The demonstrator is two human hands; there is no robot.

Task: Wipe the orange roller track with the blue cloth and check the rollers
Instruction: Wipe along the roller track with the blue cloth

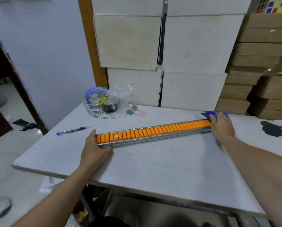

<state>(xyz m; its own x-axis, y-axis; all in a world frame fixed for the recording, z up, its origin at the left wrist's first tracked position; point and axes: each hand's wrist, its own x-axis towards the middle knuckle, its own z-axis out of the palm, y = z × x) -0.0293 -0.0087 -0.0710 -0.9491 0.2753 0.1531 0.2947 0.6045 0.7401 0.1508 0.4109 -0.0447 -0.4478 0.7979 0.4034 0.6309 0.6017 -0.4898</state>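
Note:
The orange roller track, a long metal channel filled with orange rollers, lies slanted across the white table. My left hand grips its near left end, thumb along the front rail. At the far right end my right hand presses the bunched blue cloth onto the last rollers, which the hand hides. A small white speck sits on a roller near the left end.
A clear plastic bag with tape rolls, a binder clip and a blue pen lie behind the track. A dark patch marks the table's right side. White and brown boxes are stacked behind the table.

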